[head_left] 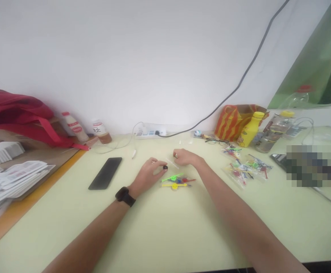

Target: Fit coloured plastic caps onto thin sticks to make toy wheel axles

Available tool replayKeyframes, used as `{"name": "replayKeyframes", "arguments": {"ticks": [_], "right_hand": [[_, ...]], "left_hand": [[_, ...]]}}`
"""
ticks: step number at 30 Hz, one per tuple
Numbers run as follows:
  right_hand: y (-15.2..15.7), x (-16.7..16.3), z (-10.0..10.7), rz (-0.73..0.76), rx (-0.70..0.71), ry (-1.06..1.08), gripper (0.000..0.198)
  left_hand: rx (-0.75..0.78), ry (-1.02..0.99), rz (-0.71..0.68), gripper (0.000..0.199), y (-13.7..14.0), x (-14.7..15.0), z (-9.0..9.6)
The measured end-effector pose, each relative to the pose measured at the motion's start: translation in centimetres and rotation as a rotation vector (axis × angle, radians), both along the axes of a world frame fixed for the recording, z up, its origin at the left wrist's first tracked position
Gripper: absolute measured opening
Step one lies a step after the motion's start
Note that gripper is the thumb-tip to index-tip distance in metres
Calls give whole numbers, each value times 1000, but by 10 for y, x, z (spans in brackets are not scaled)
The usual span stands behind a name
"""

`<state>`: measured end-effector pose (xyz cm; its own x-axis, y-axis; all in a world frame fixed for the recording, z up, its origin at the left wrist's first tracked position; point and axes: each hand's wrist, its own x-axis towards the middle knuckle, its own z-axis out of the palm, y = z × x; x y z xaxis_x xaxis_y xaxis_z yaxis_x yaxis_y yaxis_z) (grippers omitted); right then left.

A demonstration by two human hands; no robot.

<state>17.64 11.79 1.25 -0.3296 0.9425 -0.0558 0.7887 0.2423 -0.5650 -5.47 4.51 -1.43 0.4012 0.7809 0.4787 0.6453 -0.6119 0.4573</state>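
My left hand [148, 175], with a black watch [125, 196] on the wrist, pinches a small black round piece [165, 167] between thumb and fingertips. To its right, my right hand [184, 157] is closed with curled fingers; what it holds, if anything, is too small to make out. Between the hands lies a thin, whitish, see-through strip [172, 163]. Just nearer than both hands, a loose group of plastic arrow-shaped pieces rests on the table: a green arrow [173, 178], a yellow arrow [175, 185], and red and blue ones partly overlapped.
A black phone [105, 173] lies left of my hands. Clear bags of coloured arrow pieces [246, 168] sit at right, near a yellow bottle [251, 129] and striped bag [228, 123]. A power strip [151, 131] stands by the wall. Stacked papers [14, 178] occupy the left.
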Motion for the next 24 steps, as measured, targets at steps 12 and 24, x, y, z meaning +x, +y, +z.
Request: {"name": "replayKeyframes", "arguments": {"ticks": [12, 24], "right_hand": [[-10, -24, -8, 109, 88, 37, 20], [-23, -21, 24, 265, 62, 10, 6]], "left_hand": [[-7, 31, -14, 22, 13, -9, -8], [65, 47, 54, 19, 12, -7, -5]]}}
